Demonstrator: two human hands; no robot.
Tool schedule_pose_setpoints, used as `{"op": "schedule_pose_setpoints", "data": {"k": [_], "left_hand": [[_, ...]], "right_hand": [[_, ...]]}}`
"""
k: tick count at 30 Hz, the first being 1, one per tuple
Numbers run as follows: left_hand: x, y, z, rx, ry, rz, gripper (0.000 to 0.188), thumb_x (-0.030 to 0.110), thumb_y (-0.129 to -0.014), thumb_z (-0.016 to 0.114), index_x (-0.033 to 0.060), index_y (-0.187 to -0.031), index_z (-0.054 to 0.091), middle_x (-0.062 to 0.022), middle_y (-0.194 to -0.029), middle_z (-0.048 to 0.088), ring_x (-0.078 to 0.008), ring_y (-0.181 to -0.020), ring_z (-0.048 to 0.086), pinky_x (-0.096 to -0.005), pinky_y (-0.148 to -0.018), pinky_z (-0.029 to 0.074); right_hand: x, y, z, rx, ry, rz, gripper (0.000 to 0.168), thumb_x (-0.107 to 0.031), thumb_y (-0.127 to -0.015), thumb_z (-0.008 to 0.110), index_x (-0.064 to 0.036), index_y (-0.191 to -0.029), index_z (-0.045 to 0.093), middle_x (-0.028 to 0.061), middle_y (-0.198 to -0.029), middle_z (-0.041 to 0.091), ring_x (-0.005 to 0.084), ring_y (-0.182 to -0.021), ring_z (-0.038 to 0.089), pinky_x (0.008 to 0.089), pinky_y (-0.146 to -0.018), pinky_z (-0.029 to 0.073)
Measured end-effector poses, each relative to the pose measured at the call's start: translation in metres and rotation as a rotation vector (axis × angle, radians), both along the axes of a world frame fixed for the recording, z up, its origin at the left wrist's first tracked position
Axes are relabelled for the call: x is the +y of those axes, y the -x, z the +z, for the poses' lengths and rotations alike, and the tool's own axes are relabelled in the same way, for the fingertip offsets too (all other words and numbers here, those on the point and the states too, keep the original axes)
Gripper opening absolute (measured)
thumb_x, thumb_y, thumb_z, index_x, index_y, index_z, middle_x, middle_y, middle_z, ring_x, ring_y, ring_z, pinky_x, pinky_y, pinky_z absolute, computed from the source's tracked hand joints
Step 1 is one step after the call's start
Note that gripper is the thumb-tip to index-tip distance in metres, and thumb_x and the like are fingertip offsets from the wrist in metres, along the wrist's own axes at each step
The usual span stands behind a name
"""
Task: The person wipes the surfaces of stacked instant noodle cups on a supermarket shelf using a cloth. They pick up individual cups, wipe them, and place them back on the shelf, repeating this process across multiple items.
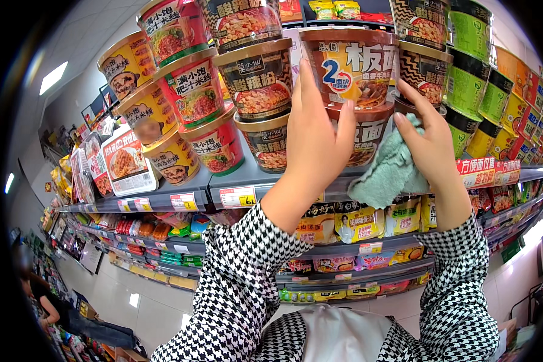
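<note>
In front of me a large brown instant-noodle tub (350, 68) sits upright on a second brown noodle tub (366, 135). My left hand (319, 131) lies along the upper tub's left side, fingers up its wall and thumb across its lower front. On the other side, my right hand (427, 135) pinches a pale green cloth (389, 165) between thumb and fingers, its index finger beside the tub's right edge. The cloth hangs over the shelf's front edge and covers part of the lower tub. Whether the right fingertips touch the upper tub is hard to tell.
Stacked black noodle tubs (258, 83) stand close on the left, with red tubs (192, 88) and yellow tubs (147, 113) beyond. Green tubs (468, 68) rise at right. Bagged noodles (359, 224) fill the shelf below. A person (68, 312) is at lower left.
</note>
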State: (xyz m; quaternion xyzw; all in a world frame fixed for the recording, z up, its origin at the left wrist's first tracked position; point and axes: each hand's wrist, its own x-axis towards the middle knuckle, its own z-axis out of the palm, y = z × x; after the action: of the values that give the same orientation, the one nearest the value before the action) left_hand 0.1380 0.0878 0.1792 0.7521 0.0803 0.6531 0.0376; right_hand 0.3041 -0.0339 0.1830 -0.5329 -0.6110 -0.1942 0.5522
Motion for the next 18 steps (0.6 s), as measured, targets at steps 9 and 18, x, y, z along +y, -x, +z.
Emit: {"op": "schedule_pose_setpoints", "data": {"k": [9,18], "left_hand": [[-0.027,0.09,-0.091,-0.054,-0.161,-0.176,0.048,0.0,-0.089,0.052,-0.0084,-0.136,0.045,-0.0244,-0.136,0.05,-0.0336,-0.124,0.054,-0.0446,-0.107,0.043],[-0.014,0.194,-0.213,-0.135,0.203,0.089,0.032,-0.003,-0.082,0.059,-0.0016,-0.114,0.06,-0.0184,-0.112,0.06,-0.0339,-0.103,0.061,-0.0426,-0.092,0.05]], "right_hand": [[-0.046,0.049,-0.073,-0.042,0.026,0.191,0.029,-0.009,-0.088,0.067,-0.004,-0.116,0.068,0.0082,-0.091,0.072,0.0222,-0.083,0.069,0.0328,-0.076,0.053],[-0.004,0.117,-0.162,-0.115,0.247,0.404,0.022,-0.001,-0.081,0.072,-0.005,-0.103,0.073,0.0093,-0.08,0.07,0.0247,-0.069,0.067,0.034,-0.06,0.051]]}}
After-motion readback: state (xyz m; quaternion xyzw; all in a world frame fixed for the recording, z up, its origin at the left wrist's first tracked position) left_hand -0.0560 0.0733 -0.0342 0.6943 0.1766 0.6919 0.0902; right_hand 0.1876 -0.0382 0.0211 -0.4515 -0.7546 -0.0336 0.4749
